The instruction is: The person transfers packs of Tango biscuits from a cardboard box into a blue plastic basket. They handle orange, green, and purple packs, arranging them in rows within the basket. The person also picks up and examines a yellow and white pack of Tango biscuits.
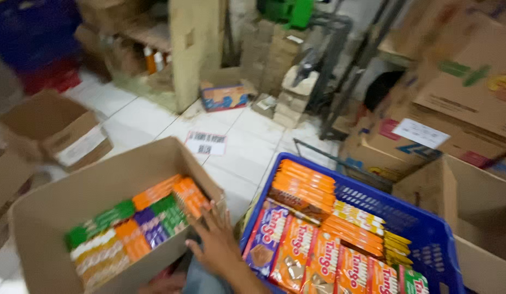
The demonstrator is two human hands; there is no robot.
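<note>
Cardboard box (57,207) on the floor holds packs (136,226) in orange, green, purple and white, too blurred to count. One hand (217,245) shows, which of the two I cannot tell; its fingers are spread flat against the box's right wall, touching the orange packs at that edge, gripping nothing. Just right stands one blue crate (427,234) with five or six wafer packs (296,256) along its near edge and orange stacks behind. White tiled floor (247,147), cartons all round
</note>
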